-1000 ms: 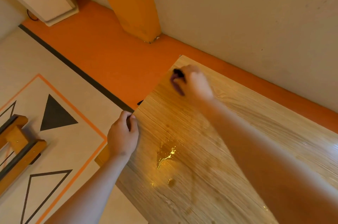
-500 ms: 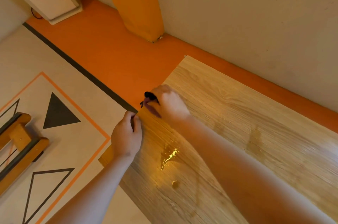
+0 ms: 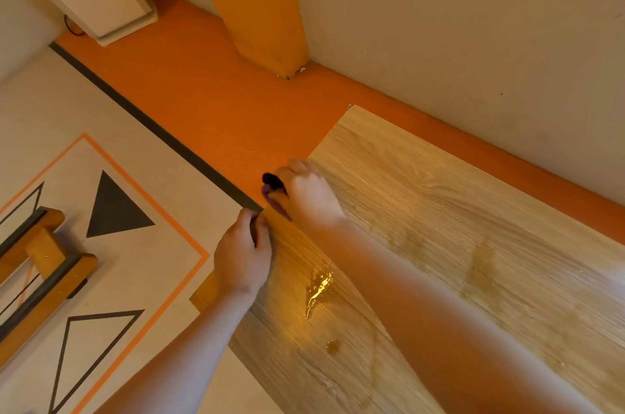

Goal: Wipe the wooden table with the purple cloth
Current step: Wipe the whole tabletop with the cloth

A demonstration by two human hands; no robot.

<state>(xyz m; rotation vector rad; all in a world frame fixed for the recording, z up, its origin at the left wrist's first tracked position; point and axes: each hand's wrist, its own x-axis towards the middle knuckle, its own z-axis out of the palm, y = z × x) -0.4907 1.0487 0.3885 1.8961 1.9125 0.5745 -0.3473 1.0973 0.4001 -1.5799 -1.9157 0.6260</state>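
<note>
- The right hand (image 3: 309, 192) is closed around the purple cloth (image 3: 272, 193), bunched so small that only a dark wad shows past the fingers; it presses at the left edge of the wooden surface (image 3: 439, 210).
- The left hand (image 3: 241, 253) is clenched on that same edge, just beside the right hand and nearer the person, apparently steadying the top.
- The puddle (image 3: 319, 288) serves as landmark: a glossy, elongated spill, its long axis running roughly from the person toward the cloth hand.
- From the puddle, the cloth lies beyond and a little left, at the edge; the left hand lies directly left of it, closer than the right.
- A smaller drop (image 3: 333, 346) sits on the near side of the puddle, and a faint damp patch (image 3: 480, 261) well to its right.
- Judgement: the cloth must travel back toward the person along the puddle's long axis; the right forearm already lies over that line, so a straight pull inward should take it across both wet spots.
</note>
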